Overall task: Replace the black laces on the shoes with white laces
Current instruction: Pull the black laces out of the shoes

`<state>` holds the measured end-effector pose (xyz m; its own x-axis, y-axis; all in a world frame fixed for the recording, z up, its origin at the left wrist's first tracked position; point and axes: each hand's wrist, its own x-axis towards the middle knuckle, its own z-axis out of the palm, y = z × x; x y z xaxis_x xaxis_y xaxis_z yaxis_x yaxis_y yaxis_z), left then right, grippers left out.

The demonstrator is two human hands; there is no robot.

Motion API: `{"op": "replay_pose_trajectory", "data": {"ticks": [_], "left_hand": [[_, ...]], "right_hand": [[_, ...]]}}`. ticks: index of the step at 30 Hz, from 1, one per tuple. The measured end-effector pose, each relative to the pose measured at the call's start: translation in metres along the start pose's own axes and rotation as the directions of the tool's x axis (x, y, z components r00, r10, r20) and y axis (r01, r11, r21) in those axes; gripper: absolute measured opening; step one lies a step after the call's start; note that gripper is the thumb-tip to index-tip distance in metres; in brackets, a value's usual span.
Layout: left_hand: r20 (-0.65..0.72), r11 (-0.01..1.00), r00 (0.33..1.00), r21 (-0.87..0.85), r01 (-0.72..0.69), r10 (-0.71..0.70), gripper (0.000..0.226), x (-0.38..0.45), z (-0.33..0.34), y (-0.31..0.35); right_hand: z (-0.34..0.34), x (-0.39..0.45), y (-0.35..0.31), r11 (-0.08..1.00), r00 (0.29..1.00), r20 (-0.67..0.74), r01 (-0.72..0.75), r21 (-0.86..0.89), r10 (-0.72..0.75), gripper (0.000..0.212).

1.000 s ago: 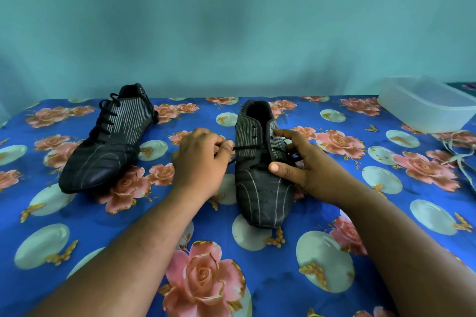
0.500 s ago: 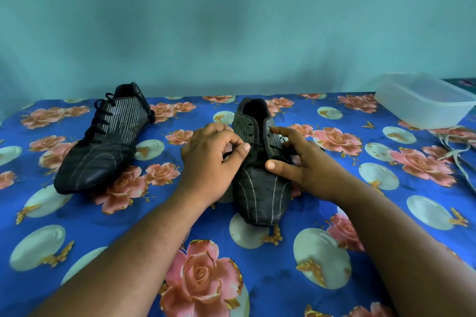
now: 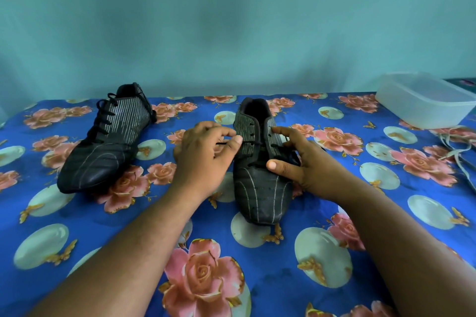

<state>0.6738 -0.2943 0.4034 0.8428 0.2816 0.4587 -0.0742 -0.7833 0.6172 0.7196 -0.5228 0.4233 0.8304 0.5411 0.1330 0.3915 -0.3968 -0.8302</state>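
A black striped shoe stands in the middle of the table, toe towards me, its upper eyelets bare. My left hand pinches a black lace at the shoe's left side, and the lace runs taut across the tongue. My right hand holds the shoe's right side, thumb on the vamp and index finger by an upper eyelet. A second black shoe lies at the left, fully laced in black. White laces lie at the right edge.
A clear plastic box sits at the back right corner. A blue flowered cloth covers the table. A teal wall stands close behind.
My left hand went in over the shoe's lacing, then drew back left with the black lace, now stretched across the tongue. My right hand has stayed on the shoe.
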Motion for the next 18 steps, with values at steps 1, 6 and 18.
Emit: {"op": "replay_pose_trajectory", "data": {"ticks": [1,6,18], "left_hand": [[0.004,0.999,0.999,-0.014,-0.039,0.039,0.049,-0.002,0.002,0.004],[-0.027,0.997,0.996,-0.022,-0.08,0.079,0.029,-0.005,0.008,0.012],[-0.066,0.955,0.978,0.212,0.209,-0.199,0.024,0.007,-0.005,-0.012]], "right_hand": [[0.0,0.0,0.0,1.0,1.0,-0.001,0.002,0.0,-0.002,0.085],[0.001,0.001,0.002,1.0,1.0,-0.001,-0.002,0.03,0.002,0.087],[0.001,0.001,0.003,1.0,1.0,-0.003,0.011,0.025,-0.011,0.084]]}}
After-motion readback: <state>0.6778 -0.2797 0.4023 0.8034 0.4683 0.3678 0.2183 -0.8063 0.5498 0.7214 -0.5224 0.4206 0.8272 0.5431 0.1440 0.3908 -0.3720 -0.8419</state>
